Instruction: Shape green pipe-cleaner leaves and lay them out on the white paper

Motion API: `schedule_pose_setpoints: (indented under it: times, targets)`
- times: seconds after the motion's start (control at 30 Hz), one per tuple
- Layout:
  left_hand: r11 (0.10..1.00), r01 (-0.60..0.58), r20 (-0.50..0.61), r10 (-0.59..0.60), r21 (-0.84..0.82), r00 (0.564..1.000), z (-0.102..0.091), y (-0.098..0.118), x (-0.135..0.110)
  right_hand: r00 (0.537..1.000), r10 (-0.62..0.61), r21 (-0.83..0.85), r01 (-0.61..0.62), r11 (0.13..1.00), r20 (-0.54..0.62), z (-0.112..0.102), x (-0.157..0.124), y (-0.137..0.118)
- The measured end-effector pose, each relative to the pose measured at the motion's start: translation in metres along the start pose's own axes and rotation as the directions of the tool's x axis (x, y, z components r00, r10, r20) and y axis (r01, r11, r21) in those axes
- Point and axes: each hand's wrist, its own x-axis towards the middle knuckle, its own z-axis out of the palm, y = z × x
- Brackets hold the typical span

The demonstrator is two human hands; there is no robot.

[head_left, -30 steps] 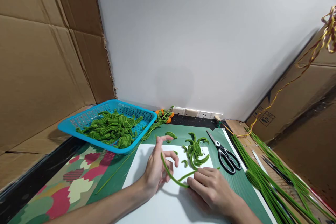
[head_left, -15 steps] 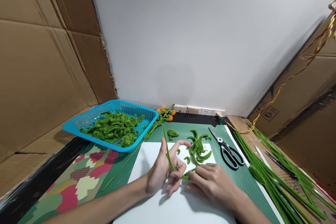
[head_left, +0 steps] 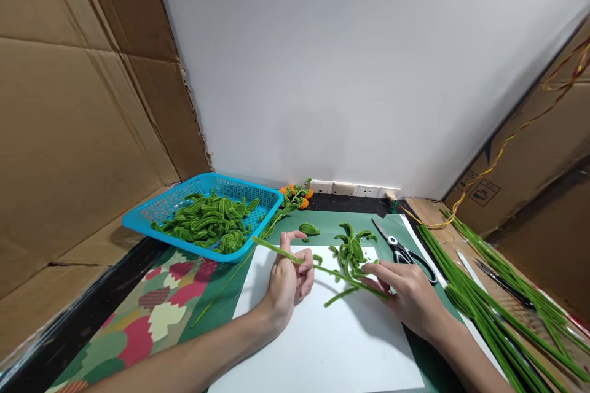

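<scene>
My left hand (head_left: 288, 276) is curled around a long green pipe cleaner (head_left: 322, 270), which runs from upper left across to my right hand (head_left: 405, 295). The right hand's fingers pinch the pipe cleaner's bent right part, above a white sheet (head_left: 313, 344). A small heap of bent green pipe cleaner pieces (head_left: 351, 253) lies just beyond the two hands on the sheet's far edge.
A blue basket (head_left: 207, 215) filled with bent green pieces stands at the left. Black-handled scissors (head_left: 405, 252) lie to the right of the heap. A bundle of straight green pipe cleaners (head_left: 488, 307) lies at the right. Orange-flowered stems (head_left: 290, 199) lie by the wall; cardboard stands on both sides.
The hands have moved apart. The pipe cleaner, bent upward in the left hand before, is now stretched out sideways between the two hands, and the right hand has shifted right.
</scene>
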Motion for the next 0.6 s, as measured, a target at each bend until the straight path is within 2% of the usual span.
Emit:
schedule_pose_setpoints:
  times: [0.07, 0.13, 0.23, 0.3, 0.47, 0.53, 0.6]
  targets:
    - [1.000, -0.023, -0.020, 0.023, -0.016, 1.000, 0.000, -0.002, 0.002, 0.996, 0.082, 0.151, -0.084, 0.985, 0.023, 0.002, -0.001, -0.003]
    - [0.999, -0.025, 0.018, 0.025, -0.040, 1.000, -0.001, -0.003, 0.003, 0.985, 0.160, 0.296, -0.173, 0.939, 0.068, 0.004, -0.001, -0.009]
    - [0.998, -0.032, 0.085, 0.036, -0.048, 0.996, -0.002, -0.003, 0.003, 0.959, 0.214, 0.384, -0.270, 0.883, 0.184, 0.003, 0.001, -0.015]
    - [0.998, -0.046, 0.109, 0.049, -0.031, 0.993, -0.001, -0.003, 0.002, 0.953, 0.224, 0.335, -0.283, 0.899, 0.204, 0.003, 0.002, -0.014]
    - [0.997, -0.074, 0.111, 0.074, 0.001, 0.991, 0.000, -0.003, 0.002, 0.960, 0.253, 0.059, -0.261, 0.963, 0.115, 0.003, -0.002, 0.001]
    - [0.997, -0.072, 0.125, 0.069, 0.024, 0.990, -0.001, -0.004, 0.002, 0.946, 0.280, 0.012, -0.286, 0.958, 0.165, -0.001, -0.003, 0.006]
    - [0.996, -0.061, 0.145, 0.051, 0.067, 0.988, -0.002, -0.005, 0.002, 0.908, 0.332, 0.004, -0.345, 0.939, 0.257, -0.008, -0.002, 0.007]
